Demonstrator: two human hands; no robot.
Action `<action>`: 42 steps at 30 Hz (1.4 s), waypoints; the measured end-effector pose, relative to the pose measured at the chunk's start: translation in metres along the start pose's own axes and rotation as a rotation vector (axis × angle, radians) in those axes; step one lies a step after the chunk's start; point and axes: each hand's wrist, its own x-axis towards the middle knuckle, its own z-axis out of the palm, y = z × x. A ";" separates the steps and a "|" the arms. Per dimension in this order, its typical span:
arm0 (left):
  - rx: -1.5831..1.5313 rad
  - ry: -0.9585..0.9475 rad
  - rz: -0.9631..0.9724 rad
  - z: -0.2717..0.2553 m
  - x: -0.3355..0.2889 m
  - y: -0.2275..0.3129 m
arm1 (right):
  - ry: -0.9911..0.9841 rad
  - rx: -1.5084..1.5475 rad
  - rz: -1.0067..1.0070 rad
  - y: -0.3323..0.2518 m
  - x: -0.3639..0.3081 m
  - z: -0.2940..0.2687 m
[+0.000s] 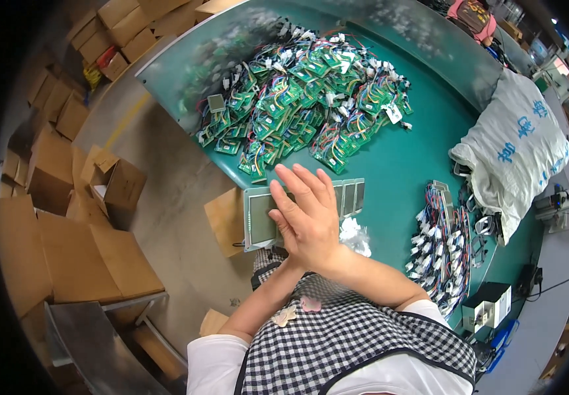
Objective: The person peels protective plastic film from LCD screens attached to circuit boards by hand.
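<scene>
Left hand: hidden behind the right beyond its forearm (265, 299); cannot tell its grip.
Right hand (311, 220): fingers extended, close together, over the panels; cannot tell whether it clamps them.
Display panels (260, 220): in a row at the worktop's (390, 161) near left corner, the left end reaching past the edge; work here looks unfinished.
White pieces (354, 236): by the near edge, just right of the hand.
Wired bundle (439, 243): laid out toward the right end; possibly handled already, unconfirmed.
Board heap (297, 99): loose along the far left edge; apparently much is left.
</scene>
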 end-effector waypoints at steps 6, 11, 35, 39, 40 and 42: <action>0.072 0.028 0.010 0.000 -0.003 -0.004 | 0.092 0.091 -0.073 -0.003 -0.006 0.005; 0.132 0.047 0.017 0.002 -0.004 -0.010 | 0.094 0.239 -0.068 -0.001 0.005 -0.006; 0.431 0.141 0.059 0.008 -0.016 -0.007 | -0.506 0.170 -0.143 0.020 0.041 -0.027; 0.479 0.145 0.058 0.008 -0.013 -0.011 | -0.560 0.285 -0.083 0.028 0.042 -0.023; 0.493 0.149 0.066 0.013 -0.013 -0.005 | -0.547 0.317 -0.082 0.026 0.042 -0.023; 0.436 0.160 0.036 0.015 -0.015 0.005 | -0.538 0.340 -0.071 0.022 0.043 -0.023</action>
